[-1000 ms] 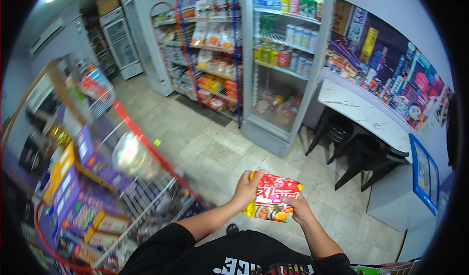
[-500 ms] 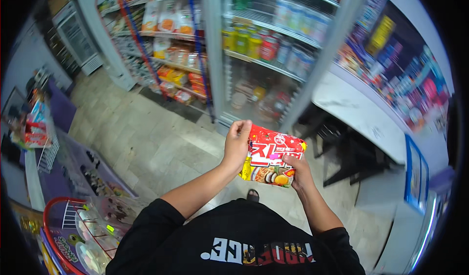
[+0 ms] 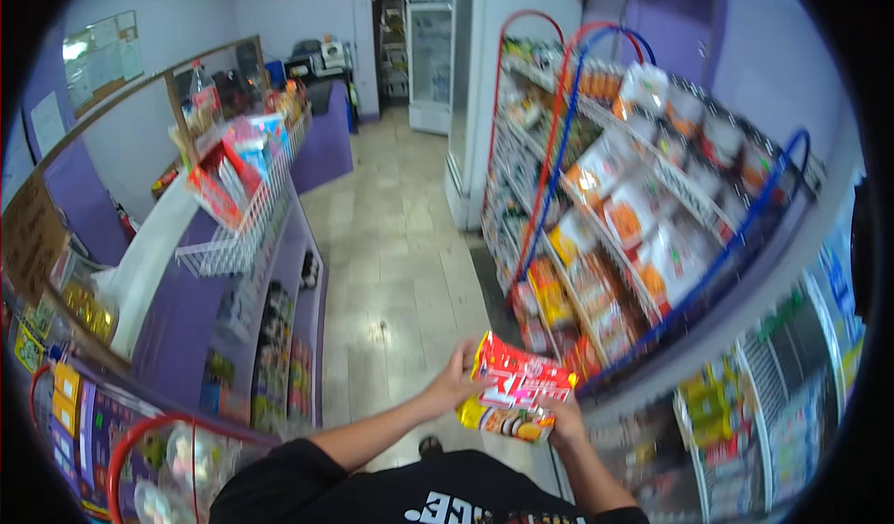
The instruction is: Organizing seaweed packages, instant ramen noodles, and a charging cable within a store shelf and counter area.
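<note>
Both hands hold a red and yellow packet of instant noodles in front of my body, with a food picture along its lower part. My left hand grips the packet's left edge, fingers partly behind it. At the lower right edge, my right hand is closed on it, the thumb towards the front. The packet is slightly tilted and looks sealed, though its back is hidden.
Close on the right stands a snack rack with red and blue tube frames, beside a drinks cooler. A purple counter with a wire basket lines the left. Between them a tiled floor runs towards a far fridge.
My view has turned left and lifted. The snack rack and drinks cooler now lie to the right, and the aisle shows ahead. Both hands still hold the noodle packet.
</note>
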Available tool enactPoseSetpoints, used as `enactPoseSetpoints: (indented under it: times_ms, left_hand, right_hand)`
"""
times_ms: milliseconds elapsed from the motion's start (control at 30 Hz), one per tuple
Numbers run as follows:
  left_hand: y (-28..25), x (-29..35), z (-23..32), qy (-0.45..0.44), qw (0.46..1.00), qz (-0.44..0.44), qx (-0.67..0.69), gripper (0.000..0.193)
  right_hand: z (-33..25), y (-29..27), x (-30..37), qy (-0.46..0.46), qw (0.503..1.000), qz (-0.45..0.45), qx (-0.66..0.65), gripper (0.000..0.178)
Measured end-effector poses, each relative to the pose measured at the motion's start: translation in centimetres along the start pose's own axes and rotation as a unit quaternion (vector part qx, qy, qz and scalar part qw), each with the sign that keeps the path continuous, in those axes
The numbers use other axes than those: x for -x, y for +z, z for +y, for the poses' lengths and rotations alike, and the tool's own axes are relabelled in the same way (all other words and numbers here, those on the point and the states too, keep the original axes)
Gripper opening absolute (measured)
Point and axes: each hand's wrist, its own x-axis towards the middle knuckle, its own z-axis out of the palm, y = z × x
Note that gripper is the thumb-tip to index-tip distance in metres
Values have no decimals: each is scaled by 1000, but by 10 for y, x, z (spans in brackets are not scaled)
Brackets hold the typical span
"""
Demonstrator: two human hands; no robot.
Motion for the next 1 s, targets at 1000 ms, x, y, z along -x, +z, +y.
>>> enactPoseSetpoints:
  times_ms: [1000]
  left_hand:
    - [-510,-718,52,13,981,166,-103,92]
  right_hand:
    - [62,222,-966,186,924,-320,95,69]
